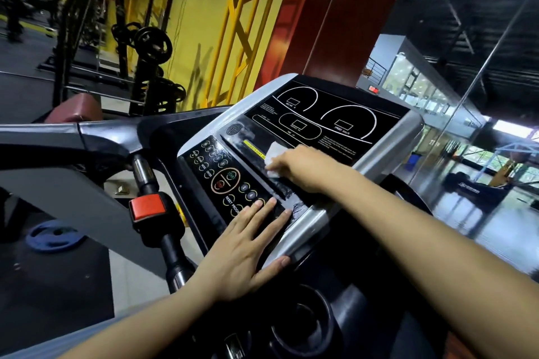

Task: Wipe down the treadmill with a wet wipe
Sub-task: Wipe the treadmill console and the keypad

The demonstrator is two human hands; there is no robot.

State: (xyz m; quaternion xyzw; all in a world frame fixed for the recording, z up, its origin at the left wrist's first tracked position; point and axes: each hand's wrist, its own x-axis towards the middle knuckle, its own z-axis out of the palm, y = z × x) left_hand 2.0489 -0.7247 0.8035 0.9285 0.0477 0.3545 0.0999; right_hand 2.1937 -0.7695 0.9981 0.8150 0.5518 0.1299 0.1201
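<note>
The treadmill console [388, 151] fills the middle of the view, black with a silver frame and white display outlines. My right hand [303, 169] holds a white wet wipe [275, 154] against the glossy strip between the display and the button panel [224, 181]. Wet streaks show on that strip behind the hand. My left hand [248, 251] lies flat with straight fingers on the lower right of the button panel, its thumb on the silver edge.
A handlebar with a red stop button [147, 207] stands to the left of the console. A cup holder [303, 329] sits below. A blue weight plate [52, 234] lies on the floor at left. Weight racks [145, 46] and a glass wall [466, 96] stand beyond.
</note>
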